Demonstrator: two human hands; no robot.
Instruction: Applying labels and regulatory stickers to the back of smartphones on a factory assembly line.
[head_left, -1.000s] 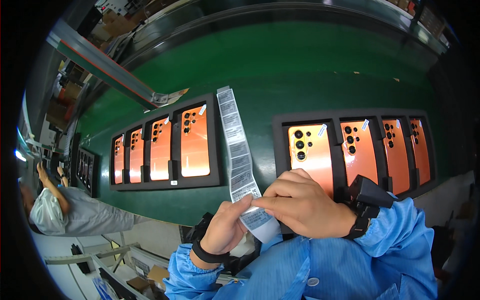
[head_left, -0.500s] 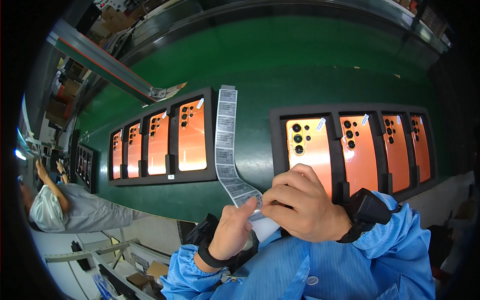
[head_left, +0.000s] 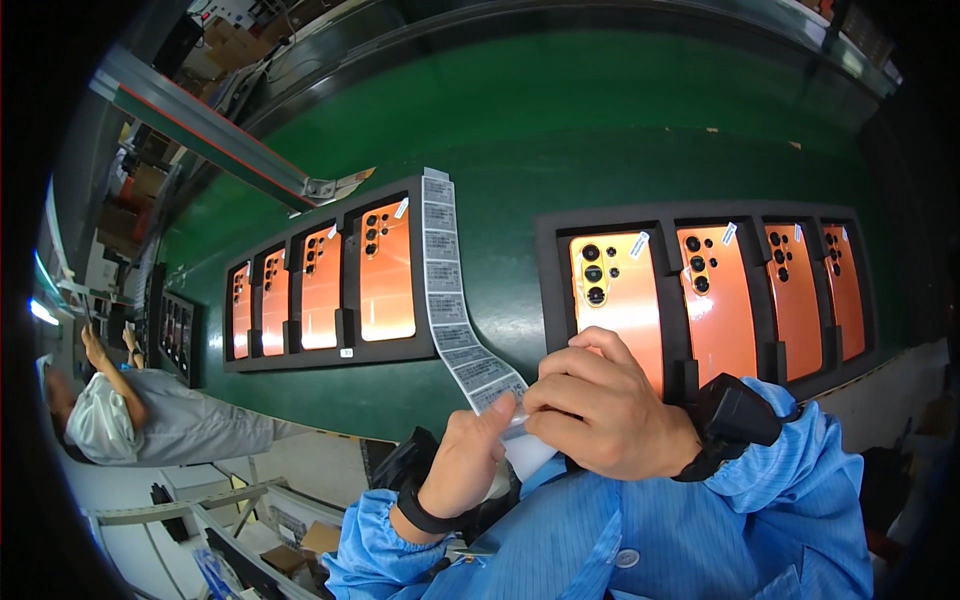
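A long strip of printed silver-grey labels (head_left: 441, 265) runs from the green work surface toward me, its far end along the right edge of the left-hand tray. My left hand (head_left: 462, 460) grips the strip's near end, thumb on top, where white backing (head_left: 528, 455) hangs below. Closed fingertips of my right hand (head_left: 612, 415) meet the strip's right edge beside the left thumb; a label between them is hidden. Just beyond my right hand, orange phones (head_left: 630, 300) lie camera side up in a black foam tray (head_left: 553, 300).
At the left, another black foam tray (head_left: 390, 352) holds several orange phones (head_left: 388, 285). A metal post (head_left: 215, 135) slants above the green surface (head_left: 500, 110). Another person (head_left: 150, 410) stands at the far left, near a further dark tray (head_left: 178, 335).
The strip's far part has shifted left, closer against the left tray. Both hands keep nearly the same grip and place. The view has moved slightly.
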